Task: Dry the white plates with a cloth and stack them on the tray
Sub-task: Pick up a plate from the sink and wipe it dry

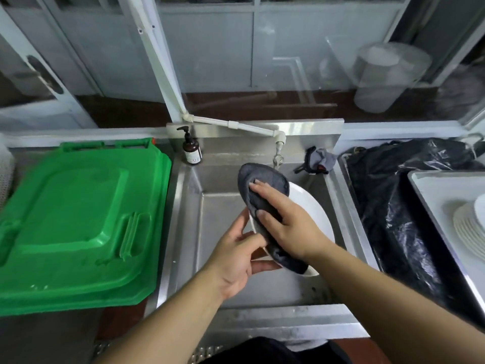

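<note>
Over the steel sink (183,206) a white plate (312,214) is held tilted on edge. The left hand (236,261) grips its lower rim, thumb and fingers curled round it. The right hand (283,219) presses a dark grey cloth (262,185) against the plate's face, fingers curled over the fabric. At the far right, a stack of white plates (469,227) sits on a tray (430,185). A green lid (78,219) lies left of the sink.
</note>
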Demonstrator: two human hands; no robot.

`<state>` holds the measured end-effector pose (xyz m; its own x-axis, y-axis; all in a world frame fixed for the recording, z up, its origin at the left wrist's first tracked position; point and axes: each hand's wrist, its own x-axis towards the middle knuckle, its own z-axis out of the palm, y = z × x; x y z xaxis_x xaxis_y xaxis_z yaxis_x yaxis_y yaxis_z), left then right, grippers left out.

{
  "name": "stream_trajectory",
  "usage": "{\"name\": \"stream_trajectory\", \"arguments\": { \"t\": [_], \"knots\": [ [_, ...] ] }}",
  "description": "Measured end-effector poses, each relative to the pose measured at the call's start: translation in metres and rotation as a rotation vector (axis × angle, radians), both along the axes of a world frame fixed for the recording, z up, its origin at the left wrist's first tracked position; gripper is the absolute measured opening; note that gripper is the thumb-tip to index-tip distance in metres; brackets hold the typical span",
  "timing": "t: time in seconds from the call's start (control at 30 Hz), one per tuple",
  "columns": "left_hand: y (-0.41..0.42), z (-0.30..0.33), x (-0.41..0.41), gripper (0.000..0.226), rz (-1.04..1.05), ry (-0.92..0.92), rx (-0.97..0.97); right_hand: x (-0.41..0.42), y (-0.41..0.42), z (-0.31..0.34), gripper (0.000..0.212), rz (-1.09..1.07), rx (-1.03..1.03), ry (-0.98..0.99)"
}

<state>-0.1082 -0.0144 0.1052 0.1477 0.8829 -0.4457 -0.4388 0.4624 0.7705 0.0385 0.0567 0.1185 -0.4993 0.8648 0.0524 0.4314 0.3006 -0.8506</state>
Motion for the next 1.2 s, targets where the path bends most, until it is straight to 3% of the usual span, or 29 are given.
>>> {"name": "stream_trajectory", "arguments": {
  "t": [0.2,0.43,0.53,0.7,0.83,1.0,1.2],
  "knots": [
    [-0.003,0.018,0.007,0.073,0.116,0.027,0.123,-0.011,0.034,0.011,0.054,-0.271,0.048,-0.078],
    [0.01,0.031,0.02,0.085,0.288,0.162,0.18,0.006,0.028,0.003,0.055,-0.493,-0.16,-0.081],
    [0.013,0.031,0.024,0.082,0.306,0.196,0.156,0.004,0.0,0.003,0.057,-0.451,-0.218,-0.05],
    [0.011,0.031,0.029,0.067,0.279,0.126,0.127,0.011,-0.029,0.019,0.053,-0.117,-0.144,0.182],
    [0.014,0.036,0.034,0.074,0.207,0.127,0.131,0.022,0.006,0.024,0.056,0.026,-0.055,0.135],
    [0.015,0.044,0.042,0.073,0.167,0.107,0.145,0.025,0.059,0.024,0.06,-0.053,0.09,0.073],
    [0.021,0.053,0.044,0.073,0.206,0.12,0.165,0.035,0.095,0.022,0.064,-0.221,-0.005,0.032]
  ]
}}
